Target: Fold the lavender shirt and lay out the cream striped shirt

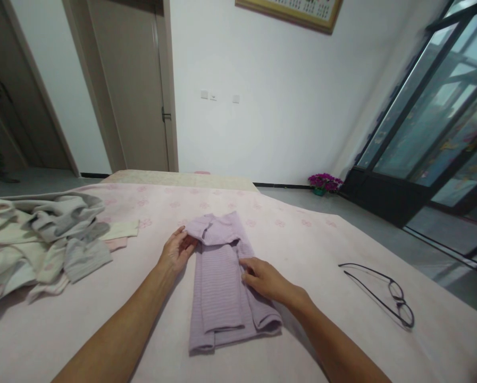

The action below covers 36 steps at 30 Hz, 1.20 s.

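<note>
A lilac ribbed garment point(220, 282) lies folded into a narrow strip on the pink bed sheet point(310, 250), collar end away from me. My left hand point(177, 249) rests at its upper left edge near the collar, fingers curled onto the cloth. My right hand point(264, 277) lies on the right side of the strip, fingers bent and pressing the folded sleeve edge down.
A heap of grey and cream clothes point(42, 239) sits at the left of the bed. A pair of dark-framed glasses point(385, 290) lies on the sheet to the right. Beyond the bed are a door point(130, 85), a white wall, a flower pot point(324, 183) and glass doors point(433, 122).
</note>
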Each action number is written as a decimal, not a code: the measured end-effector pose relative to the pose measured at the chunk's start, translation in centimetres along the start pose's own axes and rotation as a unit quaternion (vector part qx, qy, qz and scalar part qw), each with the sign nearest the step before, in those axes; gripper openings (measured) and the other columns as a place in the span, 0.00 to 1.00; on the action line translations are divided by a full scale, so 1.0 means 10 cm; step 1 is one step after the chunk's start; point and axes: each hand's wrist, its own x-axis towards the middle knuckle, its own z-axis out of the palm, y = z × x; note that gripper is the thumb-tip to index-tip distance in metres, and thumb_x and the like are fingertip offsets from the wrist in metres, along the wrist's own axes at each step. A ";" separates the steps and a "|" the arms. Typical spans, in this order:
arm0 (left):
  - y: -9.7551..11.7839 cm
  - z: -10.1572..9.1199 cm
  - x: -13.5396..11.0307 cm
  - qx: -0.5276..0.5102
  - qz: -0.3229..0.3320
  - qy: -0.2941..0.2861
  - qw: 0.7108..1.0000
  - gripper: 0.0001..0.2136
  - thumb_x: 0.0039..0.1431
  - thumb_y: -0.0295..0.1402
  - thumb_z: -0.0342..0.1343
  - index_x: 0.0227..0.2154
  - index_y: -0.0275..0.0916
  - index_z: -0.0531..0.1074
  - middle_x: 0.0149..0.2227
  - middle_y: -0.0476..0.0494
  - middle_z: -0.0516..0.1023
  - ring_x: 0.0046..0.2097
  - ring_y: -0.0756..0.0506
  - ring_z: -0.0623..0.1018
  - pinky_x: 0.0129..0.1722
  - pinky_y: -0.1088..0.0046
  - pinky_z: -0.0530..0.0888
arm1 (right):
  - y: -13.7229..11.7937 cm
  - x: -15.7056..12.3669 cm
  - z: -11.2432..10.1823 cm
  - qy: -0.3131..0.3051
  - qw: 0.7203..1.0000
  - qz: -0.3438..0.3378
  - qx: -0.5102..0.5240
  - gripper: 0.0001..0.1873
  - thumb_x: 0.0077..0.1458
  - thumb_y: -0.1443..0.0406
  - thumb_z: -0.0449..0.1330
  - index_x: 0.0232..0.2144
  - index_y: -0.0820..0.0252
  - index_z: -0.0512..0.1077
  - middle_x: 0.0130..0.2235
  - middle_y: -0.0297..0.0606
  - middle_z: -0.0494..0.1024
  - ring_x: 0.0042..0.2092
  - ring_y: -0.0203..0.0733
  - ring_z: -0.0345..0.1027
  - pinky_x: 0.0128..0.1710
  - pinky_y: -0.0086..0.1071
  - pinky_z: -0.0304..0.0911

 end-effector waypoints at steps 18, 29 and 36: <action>-0.08 0.38 -0.40 0.077 0.007 -0.238 0.968 0.17 0.47 0.27 0.66 0.42 0.40 0.72 0.37 0.48 0.79 0.34 0.50 0.79 0.33 0.76 0.75 | -0.12 1.44 -0.19 -0.022 0.840 0.160 0.518 0.21 0.50 0.51 0.67 0.39 0.58 0.70 0.36 0.36 0.77 0.26 0.32 0.65 0.21 0.24 0.51; -0.12 0.41 -0.47 0.162 0.130 -0.155 0.966 0.09 0.56 0.36 0.61 0.35 0.36 0.75 0.27 0.49 0.75 0.26 0.52 0.74 0.31 0.77 0.71 | -0.40 1.25 -0.68 0.270 0.718 0.046 0.640 0.10 0.50 0.64 0.64 0.36 0.57 0.70 0.31 0.32 0.78 0.32 0.36 0.72 0.27 0.26 0.67; -0.30 0.57 -0.90 0.122 -0.207 -0.353 0.904 0.28 0.63 0.56 0.51 0.47 0.34 0.76 0.45 0.30 0.80 0.48 0.37 0.79 0.48 0.60 0.74 | -0.68 0.52 -0.47 0.223 0.746 -0.030 0.627 0.17 0.45 0.63 0.68 0.40 0.58 0.72 0.38 0.34 0.80 0.37 0.38 0.74 0.38 0.31 0.73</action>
